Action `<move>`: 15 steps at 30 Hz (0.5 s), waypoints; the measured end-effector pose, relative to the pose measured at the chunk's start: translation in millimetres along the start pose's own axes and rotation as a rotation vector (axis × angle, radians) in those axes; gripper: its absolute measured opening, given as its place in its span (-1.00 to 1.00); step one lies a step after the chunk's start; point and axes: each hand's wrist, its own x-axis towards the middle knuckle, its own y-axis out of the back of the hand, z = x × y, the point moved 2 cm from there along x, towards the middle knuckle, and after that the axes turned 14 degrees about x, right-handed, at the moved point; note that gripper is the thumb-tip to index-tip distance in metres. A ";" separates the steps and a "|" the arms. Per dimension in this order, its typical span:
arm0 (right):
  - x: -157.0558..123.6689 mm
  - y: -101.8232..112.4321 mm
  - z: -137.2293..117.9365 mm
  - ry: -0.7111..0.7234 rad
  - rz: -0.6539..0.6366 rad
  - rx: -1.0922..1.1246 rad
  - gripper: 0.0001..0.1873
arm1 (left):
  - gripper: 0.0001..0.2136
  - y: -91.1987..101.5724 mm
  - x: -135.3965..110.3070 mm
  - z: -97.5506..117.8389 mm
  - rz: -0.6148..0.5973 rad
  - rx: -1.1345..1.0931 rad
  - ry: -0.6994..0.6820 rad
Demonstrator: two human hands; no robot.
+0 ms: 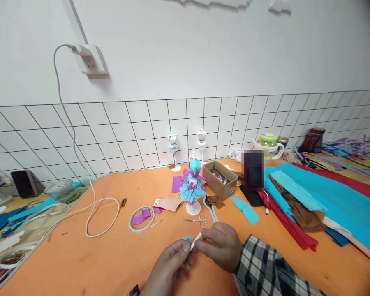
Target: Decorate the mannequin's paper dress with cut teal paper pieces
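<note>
My left hand point(172, 259) and my right hand point(220, 244) meet low over the orange table point(80, 255), fingers pinched. Between them they hold a small white strip point(195, 241) and a little turquoise piece of paper point(187, 238). The right arm wears a plaid sleeve point(265, 271). Just beyond the hands lie small scissors point(197, 221). Behind those stands a small mannequin point(193, 183) on a white base, dressed in turquoise and purple paper ruffles.
A cardboard box point(220, 179) stands right of the mannequin, two bare mannequins point(187, 148) by the tiled wall. Turquoise, red and brown paper sheets point(320, 197) cover the right side. A tape roll point(141, 218) and a white cable point(95, 218) lie left; glass bowls at far left.
</note>
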 end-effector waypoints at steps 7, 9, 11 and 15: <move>5.9 -12.8 -6.7 -0.112 0.041 0.164 -0.84 | -0.62 13.9 3.3 -0.3 0.092 0.148 -0.047; 7.7 -16.4 -2.8 -0.317 0.125 0.357 -0.81 | -0.65 17.6 3.6 2.1 0.150 0.204 -0.088; 8.4 -20.6 3.9 -0.584 0.230 0.594 -0.70 | -0.68 19.6 3.8 3.5 0.185 0.263 -0.115; 10.9 -27.2 12.0 -0.853 0.207 0.991 -0.73 | -0.71 19.3 5.9 0.4 0.187 0.359 -0.125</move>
